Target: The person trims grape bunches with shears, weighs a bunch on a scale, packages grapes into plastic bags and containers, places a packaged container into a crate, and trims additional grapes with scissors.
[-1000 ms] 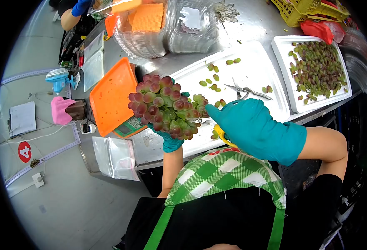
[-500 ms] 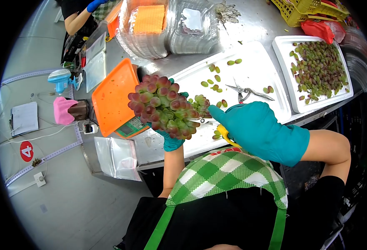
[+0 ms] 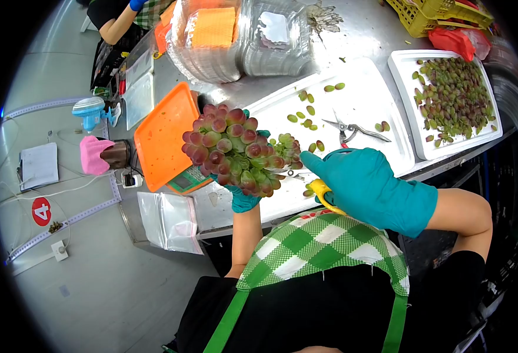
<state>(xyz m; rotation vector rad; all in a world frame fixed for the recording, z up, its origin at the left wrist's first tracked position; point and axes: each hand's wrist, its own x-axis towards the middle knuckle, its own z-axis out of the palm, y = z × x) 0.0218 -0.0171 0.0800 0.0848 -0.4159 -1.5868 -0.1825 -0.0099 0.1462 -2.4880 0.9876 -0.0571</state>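
A bunch of grapes [image 3: 229, 150], red-purple to green, is held up over the table's near side. My left hand [image 3: 245, 200], in a teal glove, grips it from below and behind, its fingers mostly hidden by the fruit. On the right, my teal-gloved right hand [image 3: 372, 187] is closed around yellow-handled scissors [image 3: 327, 197]. Their blades reach in at the bunch's right side, with the tips among the grapes. Behind the hands lies a white tray [image 3: 367, 88] holding loose grapes and a pair of pruning shears [image 3: 356, 129].
Another white tray [image 3: 401, 112] full of loose grapes stands at right. An orange scale pan [image 3: 165, 138] is at left, near plastic bags [image 3: 169, 220]. Stacked clear containers [image 3: 273, 59] and a yellow crate [image 3: 415, 17] sit at the back. A co-worker's arm [image 3: 117, 26] shows top left.
The whole view has shifted slightly. The scissors' yellow handle and blades show more at the bunch's right side. Both hands keep their holds.
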